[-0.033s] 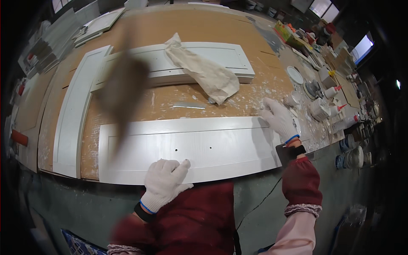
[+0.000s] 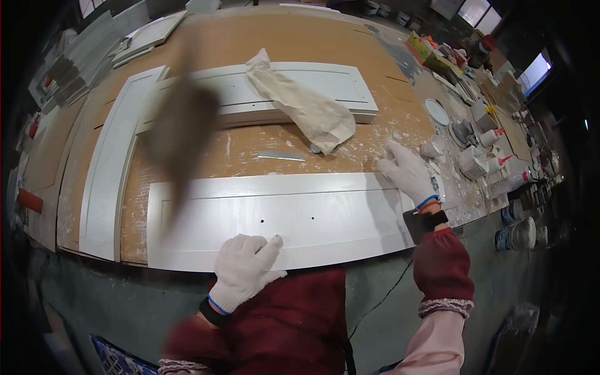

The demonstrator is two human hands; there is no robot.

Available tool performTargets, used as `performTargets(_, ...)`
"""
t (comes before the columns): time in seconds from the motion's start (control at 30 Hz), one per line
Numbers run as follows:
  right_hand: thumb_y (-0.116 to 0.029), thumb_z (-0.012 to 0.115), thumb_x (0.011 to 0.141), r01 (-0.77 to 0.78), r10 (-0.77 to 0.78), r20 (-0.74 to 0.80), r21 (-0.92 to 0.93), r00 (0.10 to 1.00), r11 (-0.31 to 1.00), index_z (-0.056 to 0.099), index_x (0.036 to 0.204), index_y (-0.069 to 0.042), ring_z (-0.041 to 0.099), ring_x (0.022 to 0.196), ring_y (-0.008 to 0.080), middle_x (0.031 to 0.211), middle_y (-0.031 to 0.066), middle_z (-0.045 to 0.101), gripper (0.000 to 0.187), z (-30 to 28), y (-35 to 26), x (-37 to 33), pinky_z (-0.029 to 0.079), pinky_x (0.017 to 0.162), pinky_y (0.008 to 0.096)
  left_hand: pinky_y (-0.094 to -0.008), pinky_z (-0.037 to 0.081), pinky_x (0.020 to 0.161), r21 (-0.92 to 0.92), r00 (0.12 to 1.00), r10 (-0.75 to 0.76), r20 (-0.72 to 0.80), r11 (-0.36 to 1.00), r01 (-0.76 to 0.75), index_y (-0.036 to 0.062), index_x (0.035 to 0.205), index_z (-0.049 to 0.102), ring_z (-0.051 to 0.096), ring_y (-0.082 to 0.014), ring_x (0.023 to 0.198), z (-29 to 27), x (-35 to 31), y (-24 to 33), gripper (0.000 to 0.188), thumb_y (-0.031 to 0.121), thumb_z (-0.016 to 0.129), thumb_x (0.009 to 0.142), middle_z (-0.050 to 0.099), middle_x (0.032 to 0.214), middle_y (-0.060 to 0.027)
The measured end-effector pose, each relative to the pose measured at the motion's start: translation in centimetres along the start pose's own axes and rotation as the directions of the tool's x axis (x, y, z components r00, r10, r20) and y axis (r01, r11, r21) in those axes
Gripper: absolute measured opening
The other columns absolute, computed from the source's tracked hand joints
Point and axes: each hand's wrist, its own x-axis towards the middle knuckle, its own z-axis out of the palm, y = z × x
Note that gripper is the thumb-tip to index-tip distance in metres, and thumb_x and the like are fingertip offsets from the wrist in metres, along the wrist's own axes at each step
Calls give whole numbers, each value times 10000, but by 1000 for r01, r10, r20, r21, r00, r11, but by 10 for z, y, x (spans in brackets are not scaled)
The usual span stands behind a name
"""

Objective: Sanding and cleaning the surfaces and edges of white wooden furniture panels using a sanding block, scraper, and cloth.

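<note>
Glossy white rectangular panel (image 2: 325,225), knit-gloved left hand (image 2: 244,273) at near edge, right hand (image 2: 410,172) alongside, fingers (image 2: 269,249) loosely spread

White gloves (image 2: 245,269) (blue-edged), maroon sleeves (image 2: 442,265)

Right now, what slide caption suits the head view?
Gloved hands at a white panel with two dark holes, a cream cloth lying beyond.

Worktable (image 2: 281,34) bears white panels (image 2: 287,206); shiny strip (image 2: 281,156) lies between.
</note>
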Motion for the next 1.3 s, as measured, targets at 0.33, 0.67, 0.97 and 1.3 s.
performTargets(0.33, -375, 667, 811, 351, -382, -39, -323, 923, 879, 437, 1376, -103, 585, 1116, 360, 1316, 173, 510, 668, 64, -100, 72, 487, 935, 451, -373, 460, 701, -50, 999, 14, -44, 999, -16, 151, 1140, 631, 563, -222, 782, 1, -4, -9, 655, 364, 839, 556, 583, 886, 3)
performTargets(0.67, -204, 655, 865, -33, 82, -204, 234, 976, 972, 632, 990, -30, 638, 855, 325, 901, 162, 644, 216, 47, -101, 59, 498, 758, 379, -337, 469, 671, -79, 996, 44, -77, 996, -50, 142, 1162, 626, 561, -193, 796, 0, -11, -16, 661, 380, 831, 580, 559, 882, 6)
performTargets(0.97, -70, 466, 874, 434, -410, 144, -353, 901, 829, 577, 1258, -129, 583, 1060, 307, 1213, 97, 581, 404, 69, -95, 59, 490, 880, 411, -342, 467, 704, -57, 998, 45, -54, 997, -48, 137, 1193, 612, 557, -203, 829, 1, -11, -16, 640, 415, 793, 647, 561, 912, -3)
performTargets(1.3, -41, 639, 736, 330, -300, 139, -445, 944, 833, 650, 1184, -118, 415, 1304, 335, 1291, 164, 544, 455, 72, -84, 66, 308, 1111, 398, -350, 470, 737, -51, 994, 71, -79, 996, -75, 113, 1200, 598, 562, -215, 864, 2, -16, -16, 630, 412, 777, 674, 565, 917, -22)
